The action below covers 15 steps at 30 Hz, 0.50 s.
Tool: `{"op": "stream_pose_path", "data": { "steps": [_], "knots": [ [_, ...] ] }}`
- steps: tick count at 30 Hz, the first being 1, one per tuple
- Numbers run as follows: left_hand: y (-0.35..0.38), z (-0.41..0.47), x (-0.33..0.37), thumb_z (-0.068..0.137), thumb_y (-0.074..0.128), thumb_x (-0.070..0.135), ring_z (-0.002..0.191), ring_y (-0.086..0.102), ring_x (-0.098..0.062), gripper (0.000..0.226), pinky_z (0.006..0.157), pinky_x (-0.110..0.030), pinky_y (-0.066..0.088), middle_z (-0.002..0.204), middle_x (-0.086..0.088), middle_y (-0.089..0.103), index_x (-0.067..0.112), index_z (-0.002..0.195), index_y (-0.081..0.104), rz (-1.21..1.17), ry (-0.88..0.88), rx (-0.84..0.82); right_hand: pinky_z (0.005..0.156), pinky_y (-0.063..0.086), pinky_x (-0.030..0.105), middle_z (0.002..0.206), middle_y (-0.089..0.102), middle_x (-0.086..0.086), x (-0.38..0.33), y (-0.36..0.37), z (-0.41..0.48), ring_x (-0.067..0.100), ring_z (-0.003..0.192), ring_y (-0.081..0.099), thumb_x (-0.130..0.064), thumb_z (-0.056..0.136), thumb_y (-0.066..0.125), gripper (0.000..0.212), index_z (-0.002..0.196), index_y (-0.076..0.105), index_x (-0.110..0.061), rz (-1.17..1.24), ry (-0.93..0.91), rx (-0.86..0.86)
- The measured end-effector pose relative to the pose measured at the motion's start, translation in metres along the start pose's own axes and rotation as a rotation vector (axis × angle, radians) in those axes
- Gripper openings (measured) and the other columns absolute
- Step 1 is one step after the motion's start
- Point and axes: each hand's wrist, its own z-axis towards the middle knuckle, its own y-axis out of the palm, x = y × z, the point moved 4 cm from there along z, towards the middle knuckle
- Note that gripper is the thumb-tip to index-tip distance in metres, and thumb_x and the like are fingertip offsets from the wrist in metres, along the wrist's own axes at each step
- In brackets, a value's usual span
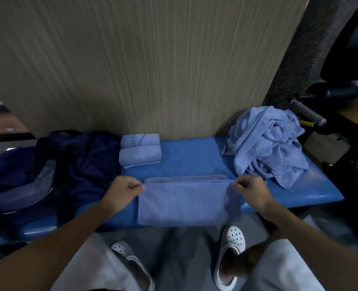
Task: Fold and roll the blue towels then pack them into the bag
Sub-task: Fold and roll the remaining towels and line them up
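Note:
A blue towel (184, 202) lies folded across the front of the blue padded bench (194, 158), its near part hanging over the front edge. My left hand (124, 191) pinches its upper left corner and my right hand (250, 191) pinches its upper right corner, holding the top edge taut. Two rolled blue towels (140, 151) lie side by side at the back of the bench. A heap of loose blue towels (266, 143) sits at the right end. A dark navy bag (54, 171) lies on the left end, its opening facing left.
A tall beige panel (142, 66) stands right behind the bench. To the right is dark exercise equipment with a grey-gripped handle (306, 112). My legs and white clogs (231, 255) are below the bench's front edge.

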Motion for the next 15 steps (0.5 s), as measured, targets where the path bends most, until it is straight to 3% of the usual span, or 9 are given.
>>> {"op": "stream_pose_path", "data": {
  "steps": [4, 10, 15],
  "knots": [
    [0.020, 0.027, -0.021, 0.086, 0.072, 0.013, 0.063, 0.060, -0.009, 0.015, 0.064, -0.020, 0.046, 0.069, -0.001, 0.069, 0.015, 0.071, 0.070, -0.003, -0.068, 0.016, 0.065, 0.041, 0.030, 0.065, 0.060, 0.004, 0.014, 0.019, 0.024, 0.020, 0.065, 0.053, -0.008, 0.088, 0.066, 0.017, 0.072, 0.062, -0.012, -0.084, 0.030, 0.004],
    [0.027, 0.041, -0.032, 0.085, 0.071, 0.006, 0.072, 0.061, -0.020, 0.011, 0.072, -0.030, 0.048, 0.079, -0.010, 0.066, 0.007, 0.076, 0.066, -0.036, -0.062, 0.162, 0.063, 0.035, 0.029, 0.069, 0.060, 0.002, 0.022, 0.033, 0.042, 0.018, 0.068, 0.052, -0.014, 0.092, 0.062, 0.014, 0.079, 0.062, -0.011, -0.146, 0.010, 0.051],
    [0.026, 0.043, -0.030, 0.085, 0.070, 0.002, 0.064, 0.058, -0.009, 0.020, 0.069, -0.028, 0.048, 0.074, 0.002, 0.064, 0.018, 0.075, 0.062, -0.040, 0.019, 0.213, 0.065, 0.042, 0.034, 0.072, 0.061, -0.002, 0.029, 0.037, 0.046, 0.020, 0.073, 0.056, -0.022, 0.093, 0.060, 0.015, 0.079, 0.060, -0.018, -0.192, 0.025, 0.086]
  ]
}}
